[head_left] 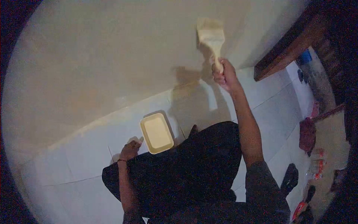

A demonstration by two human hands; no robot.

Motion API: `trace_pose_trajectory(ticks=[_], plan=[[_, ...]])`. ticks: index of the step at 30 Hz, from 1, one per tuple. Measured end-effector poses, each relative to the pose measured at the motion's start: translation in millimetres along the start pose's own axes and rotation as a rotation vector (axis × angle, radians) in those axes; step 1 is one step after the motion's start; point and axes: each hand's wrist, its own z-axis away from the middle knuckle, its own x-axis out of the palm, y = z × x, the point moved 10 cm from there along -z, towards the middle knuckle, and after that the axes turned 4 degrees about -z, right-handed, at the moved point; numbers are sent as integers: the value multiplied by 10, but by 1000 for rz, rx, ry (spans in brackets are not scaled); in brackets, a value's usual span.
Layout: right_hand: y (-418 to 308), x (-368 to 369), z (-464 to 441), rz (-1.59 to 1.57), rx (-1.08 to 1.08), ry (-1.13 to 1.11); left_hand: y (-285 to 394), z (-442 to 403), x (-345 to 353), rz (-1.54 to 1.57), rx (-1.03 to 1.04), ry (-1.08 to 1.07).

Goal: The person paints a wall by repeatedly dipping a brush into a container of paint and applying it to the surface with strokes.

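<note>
My right hand (225, 74) is wrapped round the handle of a wide paintbrush (212, 35), whose bristles point up against the beige wall (93, 56). Near the wall's foot, a cream rectangular tray (157, 133) with pale liquid in it rests on the tiled floor. Just left of the tray is my left hand (130, 150), low over the floor beside my knee; its fingers are partly hidden and too dim to tell their shape.
A dark wooden frame (274, 59) stands at the upper right. Beyond it lie a blue object (306, 56), a dark red cloth (307, 135) and clear bottles with red labels (317, 166). White floor tiles (274, 112) surround my legs.
</note>
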Motion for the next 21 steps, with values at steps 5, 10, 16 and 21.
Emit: trace_pose_trajectory(ticks=[5, 10, 16, 21], plan=[[817, -284, 153, 96, 205, -116, 458, 353, -575, 84, -130, -54], [1192, -618, 173, 198, 355, -42, 924, 615, -1014, 39, 143, 4], [1721, -966, 53, 151, 547, -45, 1100, 687, -1183, 90, 279, 123], [1967, -1083, -31, -52, 560, -74, 899, 630, -1004, -2, 216, 108]])
